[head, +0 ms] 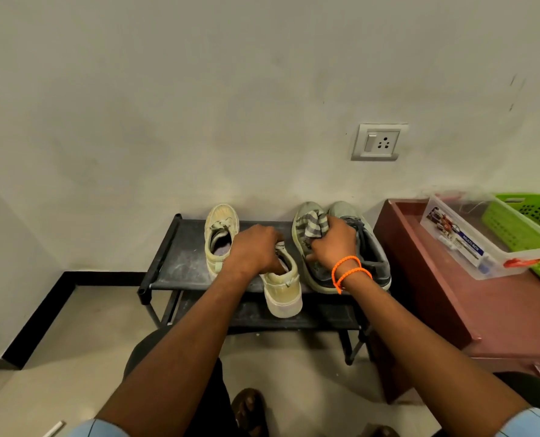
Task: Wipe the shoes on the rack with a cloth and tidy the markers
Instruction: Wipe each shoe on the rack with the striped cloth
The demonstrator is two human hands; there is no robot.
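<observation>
A low black shoe rack [180, 263] stands against the wall. On its top shelf sit a cream shoe [219, 234] at the left and a pair of grey-green shoes [364, 244] at the right. My left hand [256, 250] grips a second cream shoe [282, 287] by its opening, with its heel hanging over the rack's front edge. My right hand [331, 244] holds a bunched grey striped cloth [312, 227] pressed onto the left grey-green shoe. No markers can be made out clearly.
A reddish-brown low table [482, 316] stands right of the rack, carrying a clear plastic box [470, 234] and a green perforated basket [527, 228]. A wall socket [379, 141] is above the rack. A white stick-like object [54, 428] lies on the floor at bottom left.
</observation>
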